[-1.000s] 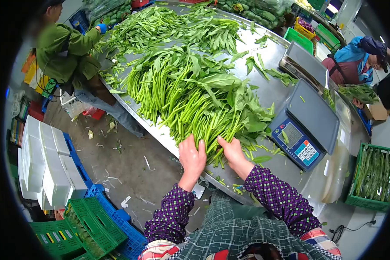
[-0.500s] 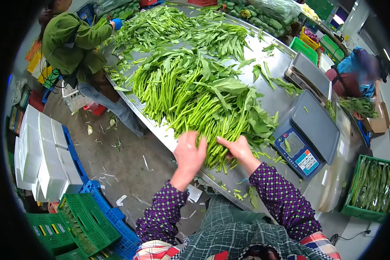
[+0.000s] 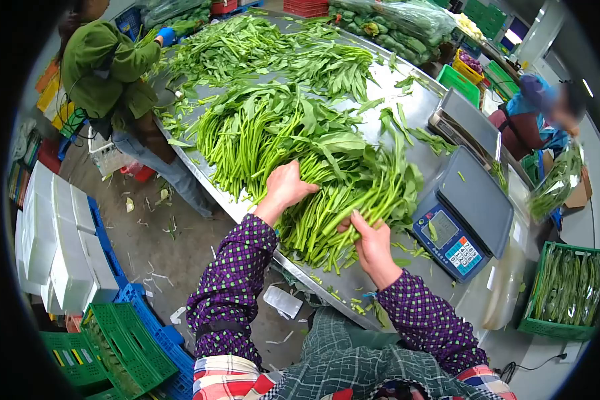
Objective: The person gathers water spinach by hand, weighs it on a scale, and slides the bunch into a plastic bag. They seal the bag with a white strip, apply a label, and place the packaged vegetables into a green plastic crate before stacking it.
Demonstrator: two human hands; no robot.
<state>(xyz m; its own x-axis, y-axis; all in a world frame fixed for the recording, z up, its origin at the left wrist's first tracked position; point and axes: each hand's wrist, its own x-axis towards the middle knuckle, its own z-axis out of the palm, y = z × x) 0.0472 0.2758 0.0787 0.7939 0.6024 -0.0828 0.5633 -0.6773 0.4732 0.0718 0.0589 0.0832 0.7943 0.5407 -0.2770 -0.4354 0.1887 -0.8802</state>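
The left hand (image 3: pixel 289 187) reaches into the near side of a large pile of greens (image 3: pixel 260 137), its thumb and fingers resting on the stems. Its fingers are partly hidden, so I cannot tell whether it has hold of any. The right hand (image 3: pixel 373 248) is closed around a small bunch of stems (image 3: pixel 363 215), thumb on top; the bunch lies over the pile's right end, the leaves pointing up and away from the person.

The pile sits on a metal table (image 3: pixel 382 80), close to the near edge, its stem ends turned toward that edge. Cut bits of stem lie near the right hand. Just to the right of the pile stands a blue scale (image 3: pixel 457 223), with 1 leaf on its display panel, and beyond it a 2nd scale (image 3: pixel 472 120). Farther back on the table are 2 more heaps of greens, 1 on the left (image 3: pixel 230 50) and 1 on the right (image 3: pixel 337 67).

At the left, a person in a green jacket (image 3: pixel 97 67) wears a blue glove (image 3: pixel 167 35). At the right, another person (image 3: pixel 523 123) holds a clear bag of greens (image 3: pixel 557 180) above a green crate (image 3: pixel 555 329) of bagged greens.
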